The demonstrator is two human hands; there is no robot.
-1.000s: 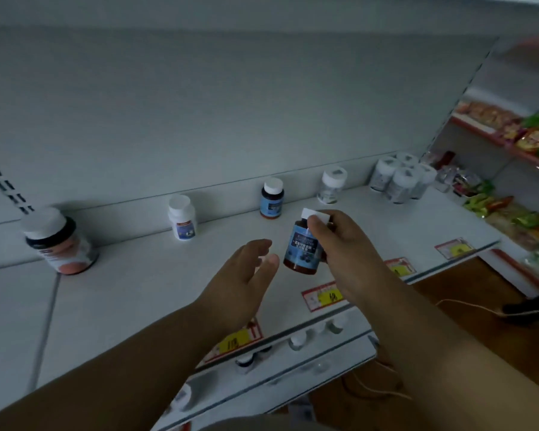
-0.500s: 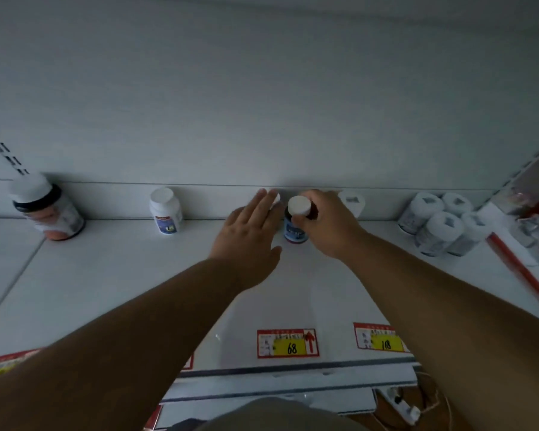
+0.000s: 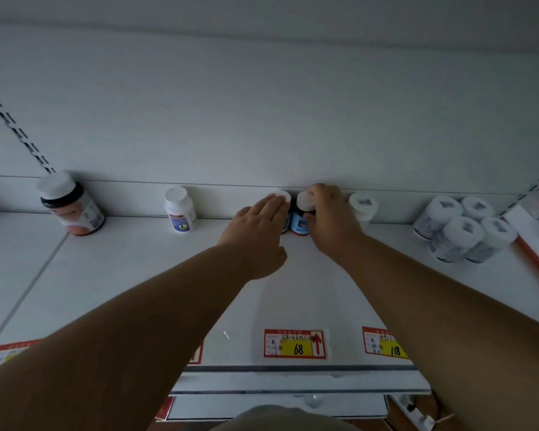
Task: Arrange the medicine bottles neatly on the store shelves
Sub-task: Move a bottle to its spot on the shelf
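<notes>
On the white shelf [image 3: 137,275], a big jar [image 3: 70,203] is leaning left and a small white bottle [image 3: 179,209] is standing up by the back wall. The left hand [image 3: 255,234] is resting flat fingers on a white cap [image 3: 283,196]. The right hand [image 3: 330,219] is curling around a brown bottle [image 3: 302,217], which is standing straight up at the back with its white cap on top and a blue label facing front.

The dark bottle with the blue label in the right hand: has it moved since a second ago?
Yes. The dark bottle has gone from mid-air over the shelf's front to the back wall, beside the matching bottle, right hand gripping it.
</notes>
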